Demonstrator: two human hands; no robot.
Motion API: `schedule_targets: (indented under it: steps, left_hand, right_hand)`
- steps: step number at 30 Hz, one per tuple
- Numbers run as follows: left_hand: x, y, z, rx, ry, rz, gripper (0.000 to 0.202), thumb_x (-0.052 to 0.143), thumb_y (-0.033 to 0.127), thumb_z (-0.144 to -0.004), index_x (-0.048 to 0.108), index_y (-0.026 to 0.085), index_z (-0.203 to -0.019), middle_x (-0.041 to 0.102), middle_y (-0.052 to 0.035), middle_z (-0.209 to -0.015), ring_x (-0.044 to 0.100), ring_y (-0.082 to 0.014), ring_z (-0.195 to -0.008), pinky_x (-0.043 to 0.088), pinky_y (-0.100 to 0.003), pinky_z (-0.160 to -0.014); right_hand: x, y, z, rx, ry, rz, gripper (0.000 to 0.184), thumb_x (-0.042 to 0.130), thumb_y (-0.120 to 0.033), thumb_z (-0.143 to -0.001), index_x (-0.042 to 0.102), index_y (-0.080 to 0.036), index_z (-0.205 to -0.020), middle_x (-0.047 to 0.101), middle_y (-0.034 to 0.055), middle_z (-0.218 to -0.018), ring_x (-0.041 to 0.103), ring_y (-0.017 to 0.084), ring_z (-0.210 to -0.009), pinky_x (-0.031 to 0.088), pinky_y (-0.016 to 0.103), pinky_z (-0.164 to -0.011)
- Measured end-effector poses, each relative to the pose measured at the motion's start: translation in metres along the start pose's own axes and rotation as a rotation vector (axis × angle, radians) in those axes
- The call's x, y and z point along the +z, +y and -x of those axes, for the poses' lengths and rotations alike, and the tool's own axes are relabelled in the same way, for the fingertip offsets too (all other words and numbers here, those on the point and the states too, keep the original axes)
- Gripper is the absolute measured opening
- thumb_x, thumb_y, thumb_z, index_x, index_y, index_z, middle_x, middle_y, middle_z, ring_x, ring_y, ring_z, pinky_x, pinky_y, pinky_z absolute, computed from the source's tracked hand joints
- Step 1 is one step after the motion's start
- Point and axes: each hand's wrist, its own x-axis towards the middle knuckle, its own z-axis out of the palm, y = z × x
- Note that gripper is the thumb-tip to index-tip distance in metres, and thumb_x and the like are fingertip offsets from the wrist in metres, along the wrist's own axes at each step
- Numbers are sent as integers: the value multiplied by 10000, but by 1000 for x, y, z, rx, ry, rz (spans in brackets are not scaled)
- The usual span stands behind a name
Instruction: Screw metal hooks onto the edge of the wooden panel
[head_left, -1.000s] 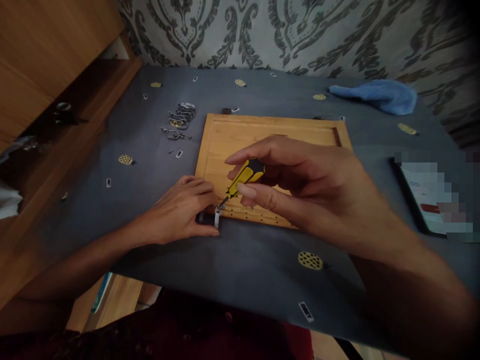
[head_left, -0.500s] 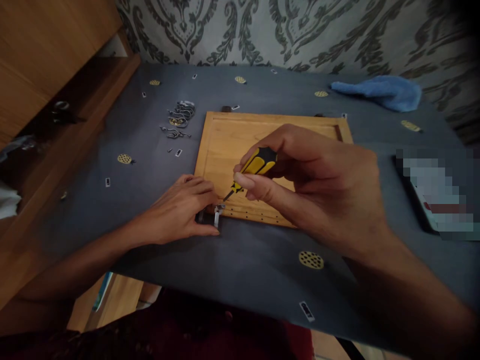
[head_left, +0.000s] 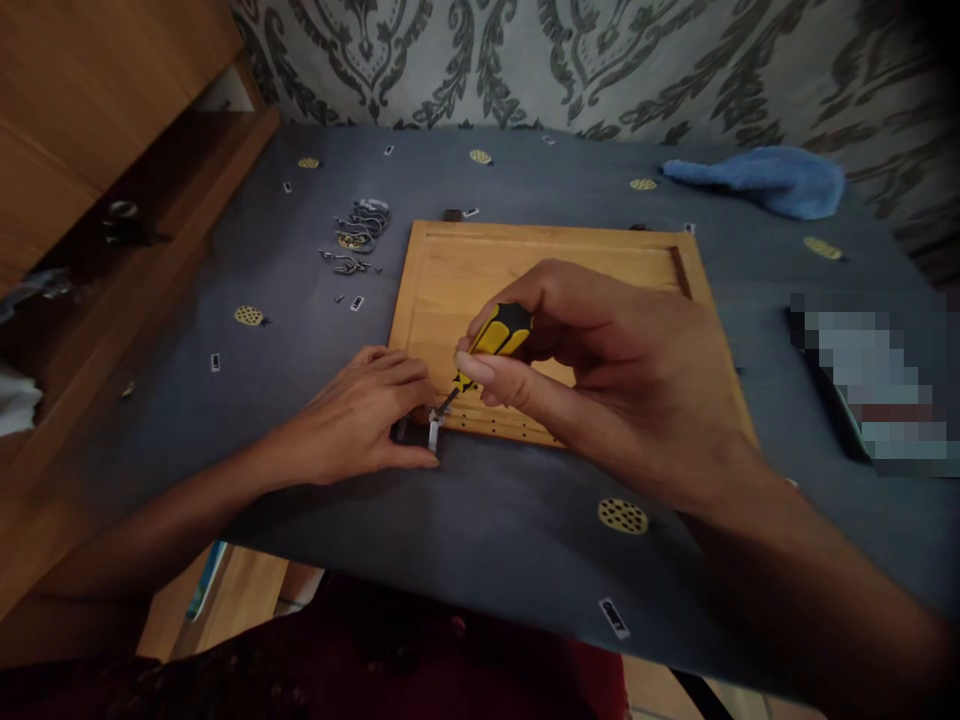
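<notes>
Wooden board [head_left: 465, 270] lies flat on the grey-clothed table [head_left: 487, 520], its near left corner between both hands. The right hand [head_left: 622, 370] comes in from the right with the wrist raised and the fingers curled tight round a yellow-and-black screwdriver [head_left: 499, 335]. It slants down-left, tip at a small metal bracket [head_left: 433, 430] on that corner. The left hand [head_left: 360, 415] rests palm down, thumb and fingertips closed about the bracket.

A table [head_left: 262, 250] with a grey cover is recorded. A wooden board [head_left: 465, 270] is laid at centre, what appear to be metal hooks [head_left: 360, 230] far left, a blue cloth [head_left: 765, 180] far right.
</notes>
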Motion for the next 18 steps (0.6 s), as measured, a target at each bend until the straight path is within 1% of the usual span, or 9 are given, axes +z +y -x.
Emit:
schedule_targets:
  steps: [5, 8, 12, 15, 18]
  left_hand:
    - [0, 0, 0, 2, 0, -5, 404, 666, 507, -837, 609, 177, -1063, 645, -43, -959, 571, -239, -970, 380, -408, -897]
    - [1, 0, 0, 8, 1, -2, 413, 658, 519, -840, 601, 183, -1074, 647, -45, -981, 572, -241, -986, 379, -413, -910]
    - [0, 0, -1, -1, -5, 0, 394, 651, 519, -845, 604, 182, -1044, 638, -50, -1015, 570, -245, -1000, 377, -415, -908]
    - [0, 0, 0, 0, -5, 6, 378, 645, 511, -852, 606, 177, -1024, 634, -44, -977, 573, -240, -979, 379, -411, -892]
    - [1, -1, 0, 10, 11, 2, 379, 663, 501, -842, 602, 173, -1022, 637, -44, -988, 572, -243, -985, 380, -416, -899]
  right_hand:
    - [2, 3, 0, -29, -7, -10, 144, 714, -371, -852, 641, -250, -876, 637, -7, -809, 615, 157, -680, 504, 292, -581]
    - [1, 4, -1, -36, -16, 5, 138, 719, -351, -849, 646, -246, -904, 656, -5, -845, 625, 153, -700, 509, 281, -594]
    - [-4, 2, -3, -48, -111, -37, 148, 700, -333, -867, 656, -216, -946, 680, -7, -898, 634, 134, -713, 522, 261, -619]
    - [-5, 2, -4, -44, -156, -82, 131, 682, -316, -885, 656, -188, -887, 677, -6, -871, 612, 109, -678, 506, 236, -597]
    - [-4, 5, -4, -51, -130, -85, 151, 691, -316, -880, 644, -177, -845, 654, -5, -812, 603, 116, -701, 494, 234, -598]
